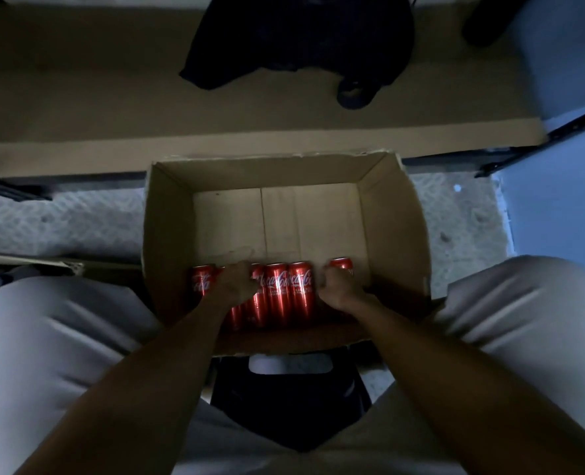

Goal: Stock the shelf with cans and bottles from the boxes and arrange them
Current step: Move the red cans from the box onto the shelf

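An open cardboard box (392, 221) stands on the floor between my knees. Several red cola cans (279, 293) stand in a row along its near wall. My left hand (234, 282) grips the top of a can near the left end of the row, the can mostly hidden beneath it. My right hand (337, 286) curls round the rightmost can (342, 265), which stands slightly apart from the row. The far part of the box floor is bare cardboard.
A low shelf board (112, 97) covered with brown cardboard runs across the view beyond the box. A dark garment (298, 39) lies on it at the back. A black stool (291, 389) sits under me. Patterned floor (61, 217) shows on both sides.
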Demonstrator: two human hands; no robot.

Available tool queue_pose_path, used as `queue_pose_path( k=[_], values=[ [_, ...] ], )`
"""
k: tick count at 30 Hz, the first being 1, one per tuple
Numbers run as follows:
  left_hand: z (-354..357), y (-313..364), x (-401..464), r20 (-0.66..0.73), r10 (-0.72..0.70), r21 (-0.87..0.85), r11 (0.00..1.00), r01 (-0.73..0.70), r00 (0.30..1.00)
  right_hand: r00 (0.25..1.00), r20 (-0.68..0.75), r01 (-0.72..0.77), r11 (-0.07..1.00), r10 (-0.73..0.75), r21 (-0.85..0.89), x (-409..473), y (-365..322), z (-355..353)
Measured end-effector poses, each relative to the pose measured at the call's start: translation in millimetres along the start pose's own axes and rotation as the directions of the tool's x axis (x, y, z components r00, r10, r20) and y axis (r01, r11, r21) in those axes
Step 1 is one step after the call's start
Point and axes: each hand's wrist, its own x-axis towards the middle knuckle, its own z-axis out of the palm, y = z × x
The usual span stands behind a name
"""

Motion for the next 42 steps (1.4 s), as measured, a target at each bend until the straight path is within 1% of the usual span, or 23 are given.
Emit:
queue_pose_path(
  k=[3, 6, 9, 11, 13, 16, 21, 23, 26, 28, 30, 32, 35, 37, 38, 40, 42],
  values=[
    [9, -11, 10, -0.022, -0.008, -0.017, 1.000, 0.007, 1.000, 0.999, -0.006, 0.036, 0.999, -0.036, 0.011, 11, 1, 10],
    [17, -20, 19, -0.069, 0.019, -0.037, 0.999, -0.022, 0.997, 0.997, 0.003, 0.077, 0.997, -0.077, 0.018, 25, 4, 24],
    [24, -31, 29, -0.127, 0.018, 0.010, 1.000, -0.017, 0.992, 0.994, 0.020, 0.111, 0.994, -0.111, -0.003, 35, 3, 35],
    [32, -40, 30, -0.099, 0.020, 0.021, 1.000, -0.018, 0.995, 0.989, 0.076, 0.126, 0.992, -0.125, -0.005, 37, 0, 39],
    [36, -43, 31, -0.070, 0.012, 0.024, 1.000, -0.010, 0.997, 0.984, 0.125, 0.127, 0.991, -0.130, 0.028, 39, -2, 45],
    [29, -34, 40, -0.062, -0.039, 0.039, 0.998, 0.042, 0.997, 0.986, 0.134, 0.096, 0.993, -0.103, 0.062, 42, -5, 49],
    [24, -29, 47, -0.011, -0.035, 0.096, 0.995, 0.036, 0.999, 0.982, 0.190, 0.017, 1.000, -0.017, 0.001, 50, -8, 49],
    [24, -27, 47, -0.015, -0.033, 0.121, 0.992, 0.035, 0.999, 0.986, 0.166, -0.007, 1.000, 0.007, 0.001, 51, -9, 49],
    [18, -17, 45, -0.044, -0.051, 0.181, 0.982, 0.058, 0.998, 1.000, 0.013, 0.001, 1.000, -0.001, 0.003, 50, -18, 39],
    [17, -12, 41, -0.007, -0.027, 0.113, 0.993, 0.028, 1.000, 0.998, -0.053, 0.024, 1.000, -0.025, -0.016, 48, -22, 29],
    [16, -8, 35, 0.028, 0.003, 0.007, 1.000, -0.003, 1.000, 0.996, -0.077, 0.046, 0.999, -0.046, -0.008, 46, -21, 23],
    [17, -4, 31, 0.040, 0.033, -0.018, 0.999, -0.033, 0.999, 0.995, -0.088, 0.055, 0.998, -0.055, 0.004, 44, -19, 21],
    [14, 1, 26, 0.023, 0.082, 0.024, 0.996, -0.083, 0.996, 0.993, -0.094, 0.075, 0.997, -0.074, 0.006, 39, -18, 16],
    [10, 2, 23, 0.043, 0.111, 0.019, 0.994, -0.112, 0.993, 0.992, -0.054, 0.117, 0.992, -0.115, 0.038, 34, -19, 14],
    [9, 2, 21, 0.062, 0.118, 0.044, 0.992, -0.120, 0.991, 0.991, -0.030, 0.129, 0.991, -0.128, 0.038, 31, -19, 14],
    [10, 1, 17, 0.095, 0.111, 0.149, 0.981, -0.124, 0.989, 0.990, 0.003, 0.143, 0.989, -0.143, -0.039, 22, -22, 17],
    [12, 2, 11, 0.112, 0.112, 0.172, 0.977, -0.130, 0.987, 0.991, 0.018, 0.135, 0.988, -0.135, -0.078, 13, -22, 22]
  ],
)
